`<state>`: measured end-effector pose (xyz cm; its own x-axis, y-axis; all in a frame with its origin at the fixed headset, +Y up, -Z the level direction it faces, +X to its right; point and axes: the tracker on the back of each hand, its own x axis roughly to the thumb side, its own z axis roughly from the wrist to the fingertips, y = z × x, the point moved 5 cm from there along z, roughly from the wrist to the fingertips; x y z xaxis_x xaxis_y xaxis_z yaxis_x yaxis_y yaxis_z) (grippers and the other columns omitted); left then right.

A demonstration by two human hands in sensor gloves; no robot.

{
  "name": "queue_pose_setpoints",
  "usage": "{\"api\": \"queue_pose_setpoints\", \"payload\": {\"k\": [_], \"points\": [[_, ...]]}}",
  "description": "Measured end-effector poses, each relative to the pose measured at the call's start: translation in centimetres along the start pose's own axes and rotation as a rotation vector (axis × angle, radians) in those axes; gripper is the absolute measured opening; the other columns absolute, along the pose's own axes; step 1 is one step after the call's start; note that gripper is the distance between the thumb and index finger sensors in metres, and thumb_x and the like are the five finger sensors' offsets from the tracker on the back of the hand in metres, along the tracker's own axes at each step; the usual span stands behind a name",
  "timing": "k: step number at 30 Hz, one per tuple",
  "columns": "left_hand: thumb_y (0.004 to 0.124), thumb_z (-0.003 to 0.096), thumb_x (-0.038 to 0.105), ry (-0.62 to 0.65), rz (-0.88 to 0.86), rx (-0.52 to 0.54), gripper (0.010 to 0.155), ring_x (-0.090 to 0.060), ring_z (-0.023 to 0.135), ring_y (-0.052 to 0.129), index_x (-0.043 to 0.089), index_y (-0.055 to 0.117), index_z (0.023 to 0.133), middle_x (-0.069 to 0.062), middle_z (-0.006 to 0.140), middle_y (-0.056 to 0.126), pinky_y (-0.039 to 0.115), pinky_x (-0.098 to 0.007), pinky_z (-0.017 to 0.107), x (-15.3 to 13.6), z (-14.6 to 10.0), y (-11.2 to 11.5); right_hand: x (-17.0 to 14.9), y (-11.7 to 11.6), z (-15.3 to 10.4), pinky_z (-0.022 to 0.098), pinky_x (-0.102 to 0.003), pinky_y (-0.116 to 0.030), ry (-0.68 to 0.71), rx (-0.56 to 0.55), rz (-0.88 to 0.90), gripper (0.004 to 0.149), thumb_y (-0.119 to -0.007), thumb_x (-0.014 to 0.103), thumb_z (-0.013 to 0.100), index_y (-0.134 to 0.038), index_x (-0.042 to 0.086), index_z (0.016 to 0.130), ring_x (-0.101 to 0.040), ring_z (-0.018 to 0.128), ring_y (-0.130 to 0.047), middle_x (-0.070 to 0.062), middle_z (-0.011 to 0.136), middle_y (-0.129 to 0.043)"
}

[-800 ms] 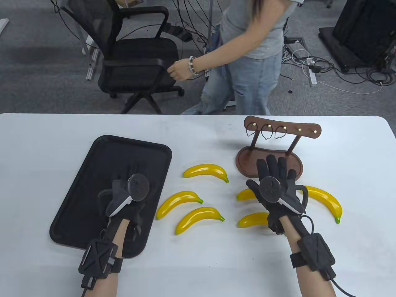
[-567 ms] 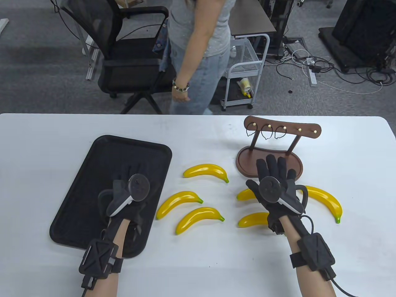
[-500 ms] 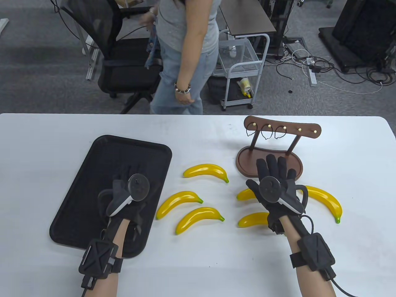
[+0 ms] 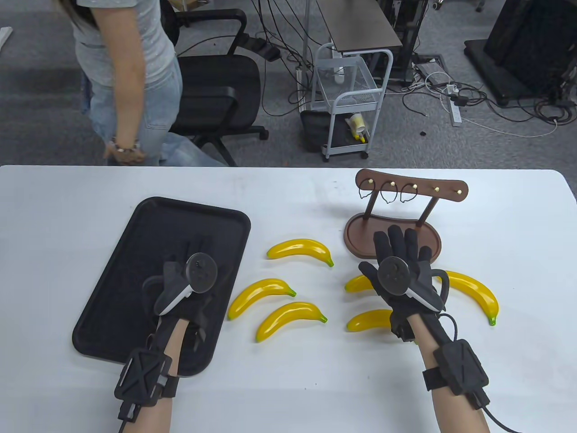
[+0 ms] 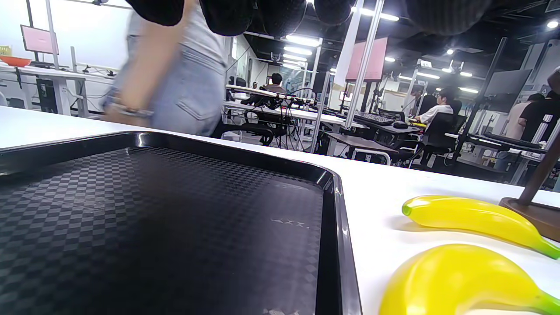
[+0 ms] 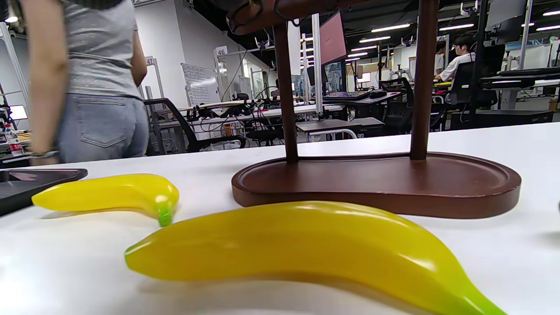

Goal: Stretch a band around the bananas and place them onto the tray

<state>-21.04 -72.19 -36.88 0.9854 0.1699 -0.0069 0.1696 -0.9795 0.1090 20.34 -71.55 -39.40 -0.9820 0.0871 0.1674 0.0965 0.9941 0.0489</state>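
Both hands lay idle at this moment, w/ nothing yet banded or moved. The left hand point(image 4: 189, 282) rested flat over the black tray point(image 4: 148, 216) at the desk's point(image 4: 288, 397) left side, fingers spread and holding nothing; the right hand point(image 4: 399, 266) lay flat w/ fingers straight, palm down over two of the bananas, fingertips reaching onto the base of the wooden rack point(image 4: 392, 234), also gripping nothing. Six bananas sat on the desk betw. tray and rack: one at the top centre point(image 4: 299, 250), two side by side below it point(image 4: 261, 295) point(image 4: 290, 318), two partly hidden under the right hand point(image 4: 358, 283) point(image 4: 367, 319), and one curving off to the right point(image 4: 473, 293). The bands point(image 4: 388, 193) hung as three dark loops on the rack's brass pegs, untouched; two pegs on the right were bare. Judged from this, the step in hand was fetching a band, so the right hand, nearest the rack, would prob. do best to lift straight off the bananas w/o nudging them, then pinch one loop low and slide it off its peg toward the front rather than tugging down, since the rack looked light enough to tip. Gathering a few bananas w/ curves nested first would prob. help, as their glossy skins looked slippery and a stretched band could squeeze them apart. A person point(image 4: 126, 76) stood beyond the desk's far edge, not involved.
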Motion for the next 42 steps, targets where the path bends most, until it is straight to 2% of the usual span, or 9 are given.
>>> {"api": "queue_pose_setpoints", "payload": {"k": [8,18,23,32,36,42], "points": [[0.052,0.0565,0.062,0.009,-0.020,-0.005,0.073,-0.045,0.122,0.034,0.031,0.027,0.118,-0.006,0.131,0.027,0.037,-0.069,0.081,0.1,0.0,-0.1,-0.1,0.2,0.1,0.067,-0.076,-0.038,-0.002,-0.020,0.021,0.078,-0.047,0.060,0.057,-0.025,0.016,0.118,-0.055,0.108,-0.021,-0.023,0.122,-0.023],[0.052,0.0569,0.062,0.069,-0.150,-0.028,0.073,-0.045,0.122,0.035,0.031,0.028,0.118,-0.006,0.131,0.027,0.038,-0.069,0.081,0.8,-0.2,-0.7,-1.7,1.3,0.0,0.068,-0.070,-0.051,-0.061,-0.128,0.122,0.075,-0.057,0.057,0.057,-0.037,0.015,0.116,-0.051,0.107,-0.043,-0.019,0.120,-0.041],[0.052,0.0571,0.062,0.123,-0.254,-0.053,0.073,-0.044,0.122,0.036,0.031,0.028,0.118,-0.006,0.131,0.028,0.038,-0.068,0.081,1.5,-0.3,-0.6,-4.0,1.6,0.6,0.066,-0.067,-0.057,-0.148,-0.171,0.313,0.073,-0.064,0.055,0.056,-0.044,0.015,0.113,-0.049,0.103,-0.055,-0.018,0.117,-0.050],[0.054,0.0584,0.062,0.185,-0.411,-0.078,0.071,-0.040,0.122,0.042,0.031,0.031,0.118,-0.004,0.131,0.033,0.042,-0.064,0.083,2.2,-0.3,0.1,-8.0,1.8,1.7,0.065,-0.061,-0.064,-0.292,-0.220,0.659,0.070,-0.069,0.050,0.055,-0.048,0.014,0.111,-0.045,0.100,-0.063,-0.017,0.113,-0.057],[0.053,0.0589,0.061,0.252,-0.497,-0.138,0.071,-0.038,0.122,0.041,0.030,0.029,0.118,-0.003,0.131,0.032,0.040,-0.060,0.086,2.7,-0.2,0.8,-9.8,1.1,2.2,0.064,-0.055,-0.069,-0.385,-0.247,0.831,0.068,-0.071,0.048,0.055,-0.051,0.014,0.110,-0.041,0.097,-0.070,-0.016,0.111,-0.062],[0.056,0.0588,0.062,0.293,-0.591,-0.193,0.074,-0.036,0.122,0.041,0.029,0.027,0.118,-0.002,0.130,0.031,0.037,-0.055,0.088,3.2,-0.1,2.1,-11.1,-0.8,3.4,0.064,-0.052,-0.070,-0.452,-0.216,1.071,0.067,-0.072,0.046,0.055,-0.051,0.014,0.110,-0.040,0.095,-0.073,-0.016,0.109,-0.063]]}}
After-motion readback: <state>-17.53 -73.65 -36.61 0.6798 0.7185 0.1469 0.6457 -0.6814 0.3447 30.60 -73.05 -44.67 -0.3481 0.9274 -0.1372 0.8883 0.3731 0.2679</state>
